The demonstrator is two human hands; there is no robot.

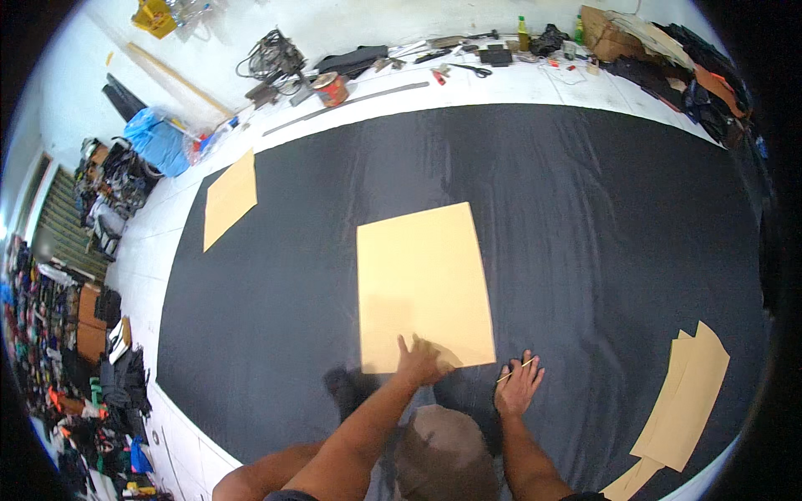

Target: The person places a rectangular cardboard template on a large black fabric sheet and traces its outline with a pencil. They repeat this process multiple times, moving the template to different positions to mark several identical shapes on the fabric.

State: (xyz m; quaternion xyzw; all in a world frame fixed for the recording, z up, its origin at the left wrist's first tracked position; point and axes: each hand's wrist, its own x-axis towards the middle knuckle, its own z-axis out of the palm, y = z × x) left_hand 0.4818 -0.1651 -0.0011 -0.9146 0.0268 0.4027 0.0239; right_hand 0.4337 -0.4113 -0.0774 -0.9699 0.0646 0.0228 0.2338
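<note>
A large sheet of black fabric [585, 209] lies spread over the white floor. A tan cardboard pattern piece [422, 280] rests flat on it in the middle. My left hand [420, 361] presses down on the near edge of that piece, fingers spread. My right hand [518, 386] rests on the fabric just right of the piece's near corner and holds a thin pale stick, perhaps a marking pencil [516, 372], between its fingers.
A second tan pattern piece [230, 199] lies at the fabric's left edge. Several more tan pieces [689, 401] are stacked at the lower right. Tools, scissors [474, 70], a tape roll [332, 87] and a long metal ruler [351, 104] lie along the far wall. Dark clothing piles fill the left side.
</note>
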